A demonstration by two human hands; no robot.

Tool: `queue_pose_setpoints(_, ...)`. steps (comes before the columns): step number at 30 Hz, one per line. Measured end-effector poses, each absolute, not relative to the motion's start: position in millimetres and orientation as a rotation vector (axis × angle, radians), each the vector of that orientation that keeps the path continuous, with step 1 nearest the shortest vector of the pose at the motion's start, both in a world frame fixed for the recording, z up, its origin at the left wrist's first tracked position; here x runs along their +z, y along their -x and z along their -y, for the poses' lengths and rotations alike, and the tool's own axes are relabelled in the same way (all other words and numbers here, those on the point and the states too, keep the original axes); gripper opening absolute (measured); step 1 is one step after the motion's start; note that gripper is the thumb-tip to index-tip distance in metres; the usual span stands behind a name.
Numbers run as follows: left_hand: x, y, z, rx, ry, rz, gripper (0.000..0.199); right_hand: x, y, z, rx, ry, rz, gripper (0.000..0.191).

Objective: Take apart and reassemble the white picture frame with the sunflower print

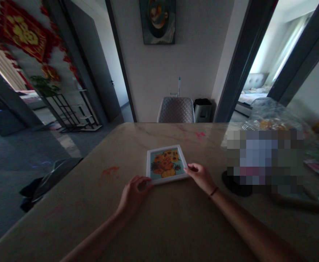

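White rim (148,165) sits pinched at its near corners: my left hand (134,193) closes thumb and fingers on one, my right hand (201,176) on the other. Between them the framed picture (166,163) shows orange and yellow sunflowers in a yellow vase against blue-green. It is over the middle of the desk (165,225); whether it touches, I cannot tell. Beyond stands a grey quilted chair (176,110).

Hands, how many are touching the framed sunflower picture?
2: the left hand at the lower left corner of the framed sunflower picture, and the right hand near its lower right corner. No other hands show.
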State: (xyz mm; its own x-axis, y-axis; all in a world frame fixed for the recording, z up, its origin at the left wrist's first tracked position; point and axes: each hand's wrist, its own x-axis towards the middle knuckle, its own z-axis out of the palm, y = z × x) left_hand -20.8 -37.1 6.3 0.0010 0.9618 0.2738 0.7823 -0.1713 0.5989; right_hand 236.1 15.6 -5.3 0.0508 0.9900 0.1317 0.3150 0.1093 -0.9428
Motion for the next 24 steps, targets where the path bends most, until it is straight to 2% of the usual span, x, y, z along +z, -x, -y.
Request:
queue_pose_setpoints(4,5.8,21.1,37.0,0.970,-1.956,-1.815,0.033,-4.1,-235.5,-15.9,0.984,1.325,1.352,0.031)
queue_pose_setpoints(9,5.2,20.4,36.8,1.046,-1.773,-1.830,0.075,-6.8,-235.6,-17.4,0.999,1.337,1.298,0.033)
queue_pose_setpoints(13,3.4,21.2,35.1,1.060,-1.728,-1.875,0.087,-7.9,-235.3,-17.9,1.031,1.322,1.255,0.032)
queue_pose_setpoints(16,2.2,22.6,33.3,1.061,-1.723,-1.884,0.082,-7.4,-234.6,-17.6,1.028,1.317,1.229,0.029)
queue_pose_setpoints(21,2.6,23.9,31.2,1.071,-1.798,-1.862,0.046,-8.6,-234.5,-18.1,1.058,1.258,1.233,0.029)
queue_pose_setpoints(24,2.5,24.0,30.6,1.122,-1.750,-1.818,0.040,-10.8,-234.1,-19.4,1.116,1.205,1.200,0.034)
